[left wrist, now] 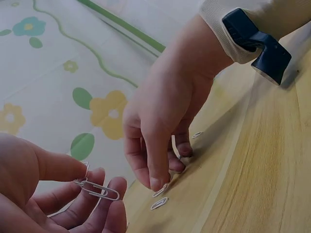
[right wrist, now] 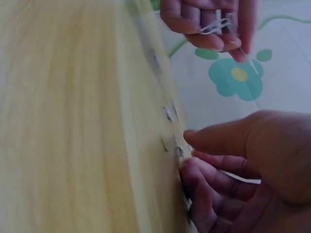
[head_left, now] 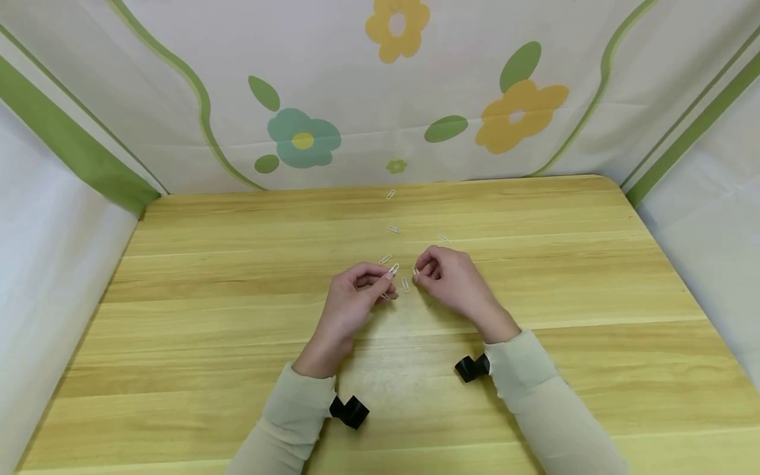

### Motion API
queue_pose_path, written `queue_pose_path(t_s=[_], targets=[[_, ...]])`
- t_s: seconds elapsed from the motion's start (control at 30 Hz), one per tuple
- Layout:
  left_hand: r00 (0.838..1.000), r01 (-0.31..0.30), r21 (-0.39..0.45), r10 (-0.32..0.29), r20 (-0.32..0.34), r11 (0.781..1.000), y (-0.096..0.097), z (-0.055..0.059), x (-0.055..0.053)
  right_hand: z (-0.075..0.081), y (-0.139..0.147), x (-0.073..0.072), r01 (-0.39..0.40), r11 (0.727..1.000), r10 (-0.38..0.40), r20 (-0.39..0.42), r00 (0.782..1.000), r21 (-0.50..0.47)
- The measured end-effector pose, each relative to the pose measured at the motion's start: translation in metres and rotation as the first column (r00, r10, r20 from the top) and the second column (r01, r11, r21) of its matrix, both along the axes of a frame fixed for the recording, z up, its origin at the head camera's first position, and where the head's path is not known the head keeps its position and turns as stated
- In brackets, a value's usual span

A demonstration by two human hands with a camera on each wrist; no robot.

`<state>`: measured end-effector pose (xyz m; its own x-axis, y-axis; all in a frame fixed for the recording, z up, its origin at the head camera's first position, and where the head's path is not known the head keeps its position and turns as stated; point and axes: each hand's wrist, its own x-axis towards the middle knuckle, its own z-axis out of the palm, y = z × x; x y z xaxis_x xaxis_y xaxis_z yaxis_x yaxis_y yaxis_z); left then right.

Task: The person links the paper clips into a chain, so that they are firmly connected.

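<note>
Paper clips in left grip

Paper clips white; sleeves beige; tabletop yellow wood-grain; backdrop white, flower-patterned in orange, teal, green.

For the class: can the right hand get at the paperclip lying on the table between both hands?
Probably yes: the paperclip lies uncovered on the table, close to the right hand. A second paperclip at that hand's fingers could hinder; whether they pinch it is unclear.
</note>
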<state>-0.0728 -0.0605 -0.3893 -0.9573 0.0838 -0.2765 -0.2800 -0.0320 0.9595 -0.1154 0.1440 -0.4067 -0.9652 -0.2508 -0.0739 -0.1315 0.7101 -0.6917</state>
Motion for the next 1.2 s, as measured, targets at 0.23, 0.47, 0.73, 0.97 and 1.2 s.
queue_pose_path(t_s=[0.23, 0.47, 0.73, 0.97, 1.2], targets=[[1.0, 0.005, 0.0, -0.005, 0.008, 1.0, -0.001, -0.001, -0.001, -0.001, -0.008, 0.0, 0.058, 0.994, -0.054, -0.041, 0.998, 0.096], [1.0, 0.007, 0.003, -0.007, 0.011, 1.0, -0.001, -0.001, -0.001, -0.001, -0.011, 0.0, 0.072, 0.99, -0.068, -0.036, 0.997, 0.124], [1.0, 0.0, 0.008, 0.0, 0.017, 1.0, -0.001, -0.004, -0.002, -0.003, -0.008, 0.0, 0.051, 0.996, -0.051, 0.0, 0.999, 0.069], [1.0, -0.006, -0.004, 0.006, 0.022, 1.0, -0.002, -0.003, -0.002, 0.002, -0.003, -0.001, 0.063, 0.969, -0.04, 0.1, 0.994, -0.237], [1.0, -0.011, -0.008, 0.011, 0.021, 1.0, -0.003, -0.004, -0.002, 0.012, -0.004, -0.001, 0.076, 0.885, -0.002, 0.161, 0.987, -0.459]])
